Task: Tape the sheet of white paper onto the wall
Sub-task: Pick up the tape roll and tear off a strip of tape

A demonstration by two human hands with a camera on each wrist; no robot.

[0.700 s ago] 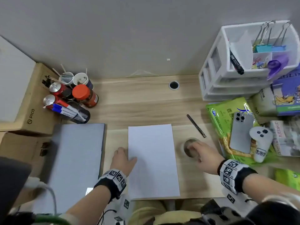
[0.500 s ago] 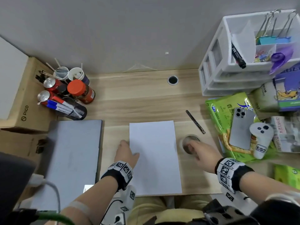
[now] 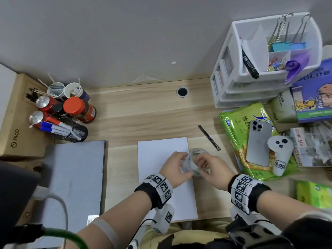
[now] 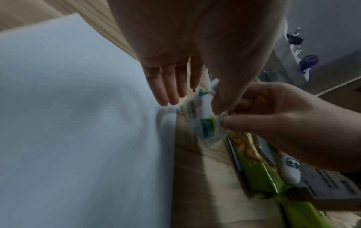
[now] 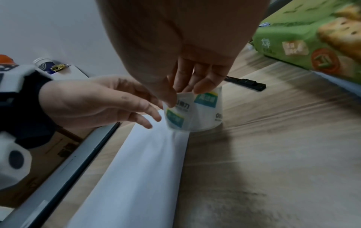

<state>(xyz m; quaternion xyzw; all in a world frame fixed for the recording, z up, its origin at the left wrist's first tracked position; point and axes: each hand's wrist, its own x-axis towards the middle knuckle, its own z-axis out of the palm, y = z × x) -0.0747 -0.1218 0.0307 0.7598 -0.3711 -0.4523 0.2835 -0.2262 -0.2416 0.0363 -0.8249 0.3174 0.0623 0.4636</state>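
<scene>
Setting: a wood-grain tabletop (image 3: pixel 143 112) pushed against a plain grey wall (image 3: pixel 125 33); clutter sits along its left and right edges.
Left edge writing: a cardboard box (image 3: pixel 16 126) printed "PICO"; beside it soda cans (image 3: pixel 42 103), an orange-lidded jar (image 3: pixel 78 109) and blue markers (image 3: pixel 53 127), their labels too small to read.
White paper (image 3: pixel 161 151): lies flat at the middle of the front edge, not yet lifted toward the wall.
Left hand (image 3: pixel 175 167): 0.7 s ago it rested on the paper's left edge; now it is above the paper, fingers (image 5: pixel 144 111) loosely spread and reaching for the tape roll.
Tape roll (image 5: pixel 195 112): earlier flat on the tabletop right of the paper, now raised between both hands; green and teal label blocks with Chinese characters, and what may be a "deli" mark.
Right hand (image 3: pixel 210 165): fingers (image 5: pixel 201 83) pinching the roll's upper rim.
Meaning: likely hunting the tape's free end before pulling a strip.
Right edge writing: a green snack bag (image 3: pixel 233 126) reading "16", a phone (image 3: pixel 258 141), and a white controller (image 3: pixel 279 155) marked "1020".
</scene>
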